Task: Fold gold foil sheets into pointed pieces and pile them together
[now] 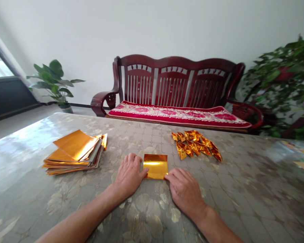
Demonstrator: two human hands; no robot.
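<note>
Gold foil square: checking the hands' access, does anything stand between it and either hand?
Nothing visible does. The left hand and right hand lie on either side of the gold foil square, their fingers at its edges, with nothing between.

Gold foil square (155,166); crimson cushion (177,114), pink flowers, cream border; grey floral-patterned tabletop (243,189).

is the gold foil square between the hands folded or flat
The gold foil square lies flat, showing no sharp folds, unlike the pointed folded pieces beyond it.

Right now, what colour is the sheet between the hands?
The foil sheet is shiny gold; the head view shows it best.
</note>
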